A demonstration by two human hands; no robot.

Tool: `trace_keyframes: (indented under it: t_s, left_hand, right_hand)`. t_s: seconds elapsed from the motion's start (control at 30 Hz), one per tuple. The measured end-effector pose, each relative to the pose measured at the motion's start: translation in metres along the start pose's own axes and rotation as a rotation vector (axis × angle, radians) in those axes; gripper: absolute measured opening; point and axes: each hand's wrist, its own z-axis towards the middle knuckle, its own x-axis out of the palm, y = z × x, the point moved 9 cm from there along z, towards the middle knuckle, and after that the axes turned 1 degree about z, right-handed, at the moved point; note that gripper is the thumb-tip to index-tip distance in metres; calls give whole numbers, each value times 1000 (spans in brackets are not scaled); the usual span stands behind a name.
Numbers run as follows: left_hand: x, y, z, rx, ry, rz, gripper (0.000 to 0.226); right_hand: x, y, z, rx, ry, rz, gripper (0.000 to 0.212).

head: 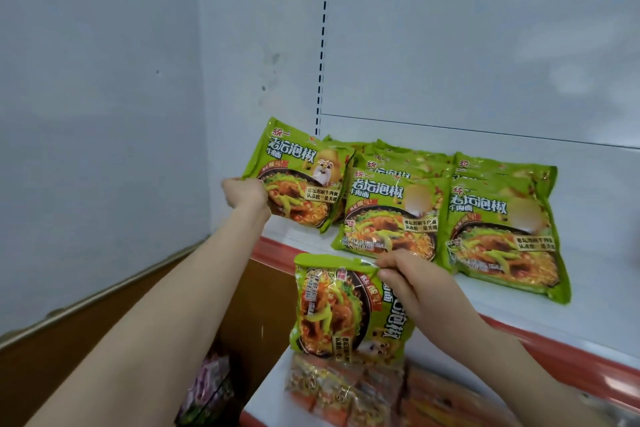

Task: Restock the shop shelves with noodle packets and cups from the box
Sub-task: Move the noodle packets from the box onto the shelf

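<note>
My left hand (pixel 245 195) grips the lower left edge of a green noodle packet (pixel 304 166) and holds it upright over the left end of the white shelf (pixel 588 319). My right hand (pixel 412 282) pinches the top seal of a second green packet (pixel 343 308), which hangs sideways in front of the shelf's red edge (pixel 571 354). Several more green packets lean in rows on the shelf, among them a middle front one (pixel 391 215) and a right front one (pixel 505 236).
Orange noodle packets (pixel 346 388) lie on the lower shelf under the hanging packet. A brown wooden panel with a metal trim (pixel 104 302) runs along the left wall. The shelf's white back wall (pixel 450 45) has a slotted upright. The shelf surface right of the packets is bare.
</note>
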Motion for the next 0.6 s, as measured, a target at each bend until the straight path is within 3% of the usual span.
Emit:
trace_keyframes:
  t_s: [0.2, 0.3, 0.43, 0.53, 0.6]
  left_hand:
    - [29, 26, 7, -64, 96, 68, 37]
    - [37, 33, 11, -15, 223, 267, 38]
    - [46, 30, 4, 190, 418, 747, 50]
    - [50, 18, 2, 411, 429, 1066, 53]
    - [59, 4, -16, 654, 423, 1143, 55]
  right_hand:
    - [0, -10, -2, 61, 23, -44, 65]
    - [-1, -15, -4, 84, 20, -55, 62]
    - [3, -18, -6, 78, 34, -62, 60]
    - [3, -19, -6, 84, 29, -53, 63]
    - [2, -20, -6, 88, 24, -41, 62]
